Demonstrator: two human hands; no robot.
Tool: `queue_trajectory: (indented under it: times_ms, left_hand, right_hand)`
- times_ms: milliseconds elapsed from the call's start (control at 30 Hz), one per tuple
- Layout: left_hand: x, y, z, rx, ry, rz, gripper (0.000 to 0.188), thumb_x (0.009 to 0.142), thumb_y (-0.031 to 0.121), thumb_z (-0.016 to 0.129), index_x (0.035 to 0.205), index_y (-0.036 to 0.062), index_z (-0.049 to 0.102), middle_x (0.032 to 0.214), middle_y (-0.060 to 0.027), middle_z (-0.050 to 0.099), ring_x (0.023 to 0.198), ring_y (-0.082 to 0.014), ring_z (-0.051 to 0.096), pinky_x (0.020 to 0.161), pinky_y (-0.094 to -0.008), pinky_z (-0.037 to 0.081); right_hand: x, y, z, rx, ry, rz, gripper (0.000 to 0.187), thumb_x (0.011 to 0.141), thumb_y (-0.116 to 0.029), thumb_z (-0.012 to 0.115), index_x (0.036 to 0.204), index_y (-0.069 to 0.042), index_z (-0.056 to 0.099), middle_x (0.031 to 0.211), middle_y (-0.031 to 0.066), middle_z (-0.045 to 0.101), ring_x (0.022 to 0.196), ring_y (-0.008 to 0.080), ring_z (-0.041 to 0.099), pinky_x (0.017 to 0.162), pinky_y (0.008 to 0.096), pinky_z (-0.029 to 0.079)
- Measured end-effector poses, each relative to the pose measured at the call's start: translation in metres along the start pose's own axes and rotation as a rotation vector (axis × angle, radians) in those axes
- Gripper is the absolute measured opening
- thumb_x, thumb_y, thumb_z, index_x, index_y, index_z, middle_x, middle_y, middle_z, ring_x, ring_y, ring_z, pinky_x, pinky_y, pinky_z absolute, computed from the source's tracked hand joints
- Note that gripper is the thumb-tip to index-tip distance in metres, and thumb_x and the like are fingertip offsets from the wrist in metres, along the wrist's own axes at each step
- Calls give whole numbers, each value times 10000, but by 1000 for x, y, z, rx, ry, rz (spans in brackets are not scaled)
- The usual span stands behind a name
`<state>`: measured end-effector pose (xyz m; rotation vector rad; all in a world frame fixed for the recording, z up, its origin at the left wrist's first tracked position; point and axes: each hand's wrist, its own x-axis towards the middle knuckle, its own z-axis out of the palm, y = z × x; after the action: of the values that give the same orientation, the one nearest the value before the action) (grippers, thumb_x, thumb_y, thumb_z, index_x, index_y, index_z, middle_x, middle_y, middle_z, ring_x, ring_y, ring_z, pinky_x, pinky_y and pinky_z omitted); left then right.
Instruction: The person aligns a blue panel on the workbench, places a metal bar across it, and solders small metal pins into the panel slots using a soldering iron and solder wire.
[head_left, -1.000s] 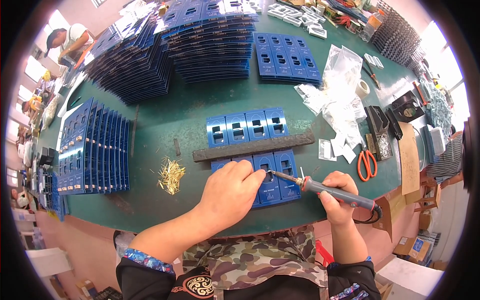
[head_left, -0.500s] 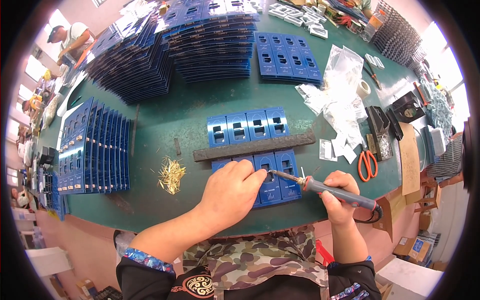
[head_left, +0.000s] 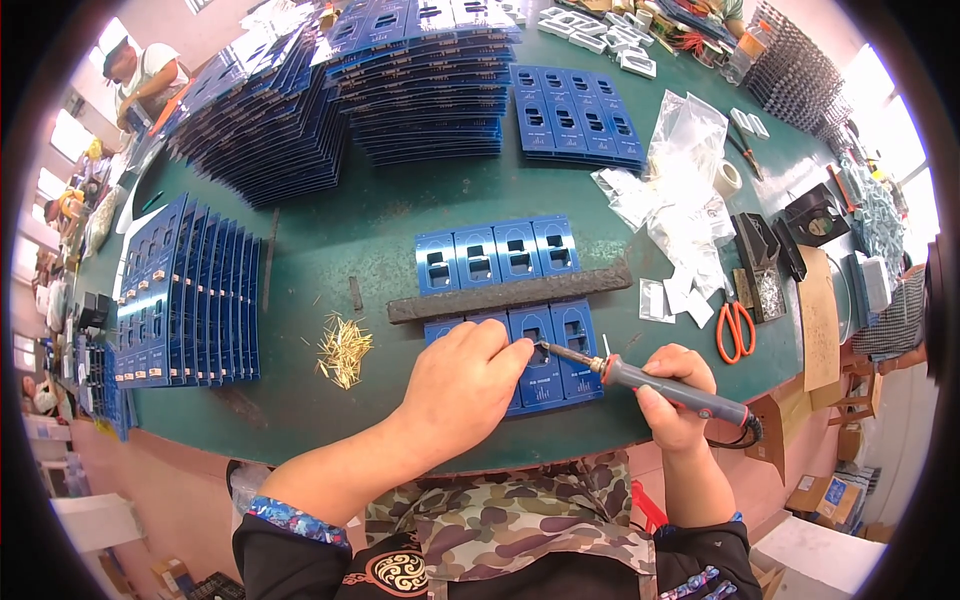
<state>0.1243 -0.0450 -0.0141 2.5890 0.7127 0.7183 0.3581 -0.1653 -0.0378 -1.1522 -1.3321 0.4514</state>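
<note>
In my right hand (head_left: 682, 398) is a grey soldering iron (head_left: 672, 388), its fingers wrapped round the handle. The iron's tip slants left and down to a cutout in the blue circuit board panel (head_left: 570, 372). Right beside the tip is my left hand (head_left: 462, 368), resting over the panel with its fingers curled and thumb and forefinger pinched. Whatever they pinch is hidden or too small to name. Across the panel lies a dark, heavy bar (head_left: 510, 292). Left of the panel is a loose heap of thin gold-coloured pins (head_left: 343, 352).
Tall stacks of blue boards (head_left: 425, 95) stand at the back, and an upright row of boards (head_left: 190, 300) at the left. To the right are plastic bags (head_left: 685, 165), orange-handled scissors (head_left: 735, 332) and a black fan (head_left: 815, 215). Another person (head_left: 150, 80) works at the far left.
My right hand and the soldering iron's handle have shifted slightly left, with the tip still at the same spot. My left hand stays put. The person at the far left has moved their arms.
</note>
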Motion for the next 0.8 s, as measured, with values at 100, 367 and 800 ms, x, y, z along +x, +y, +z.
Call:
queue_trajectory:
  times_ms: [100, 367, 800]
  left_hand:
    - [0, 0, 0, 1, -6, 1, 206, 775, 44, 687, 978, 55, 653, 792, -73, 536, 695, -274, 560, 571, -389, 466]
    - [1, 1, -2, 6, -15, 8, 191, 787, 51, 689, 974, 54, 653, 784, -71, 536, 684, -272, 558, 564, -387, 464]
    - [-5, 5, 0, -24, -10, 36, 163, 783, 60, 715, 935, 69, 655, 772, -63, 556, 681, -261, 570, 561, -370, 466]
  right_hand:
    - [-1, -1, 0, -6, 1, 9, 179, 715, -31, 704, 857, 8, 602, 688, 97, 593, 579, 185, 557, 523, 293, 430]
    - [-5, 1, -4, -2, -24, 16, 188, 721, -23, 696, 872, 7, 589, 740, 105, 590, 601, 176, 554, 536, 291, 437]
    - [-15, -5, -8, 212, 80, 248, 188, 748, -24, 686, 894, 11, 572, 771, 105, 601, 663, 159, 571, 593, 278, 460]
